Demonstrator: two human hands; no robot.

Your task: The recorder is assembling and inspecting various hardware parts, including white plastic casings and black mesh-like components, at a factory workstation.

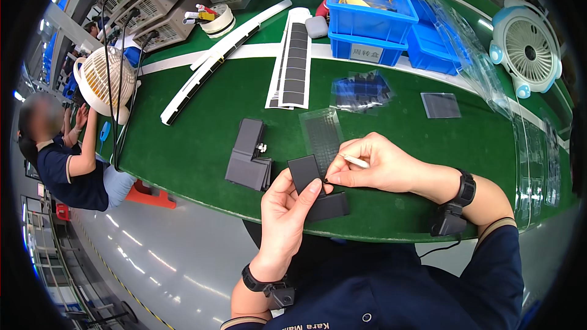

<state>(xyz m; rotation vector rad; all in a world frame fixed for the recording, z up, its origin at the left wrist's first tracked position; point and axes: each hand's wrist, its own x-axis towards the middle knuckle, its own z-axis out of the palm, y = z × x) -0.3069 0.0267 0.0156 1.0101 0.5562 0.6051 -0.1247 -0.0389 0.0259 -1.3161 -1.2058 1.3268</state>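
Note:
My left hand (282,211) is closed on a flat black rectangular piece (303,173), thumb on its face, near the front edge of the green table. My right hand (379,162) is closed around a slim white pen-like tool (356,161). Its thumb and forefinger pinch together at the right edge of the black piece; whether something tiny is between them I cannot tell. Below the fingers lies another black flat piece (330,206), partly covered. Just beyond my hands is a clear sheet (321,129) with rows of small marks. A stack of black pieces (246,159) sits to the left.
Blue bins (367,21) stand at the back, with dark film pieces (362,91) before them. Long black-and-white strips (295,61) lie farther back. A white fan (107,82) is at left, another fan (527,49) at right. A seated person (73,159) works at left.

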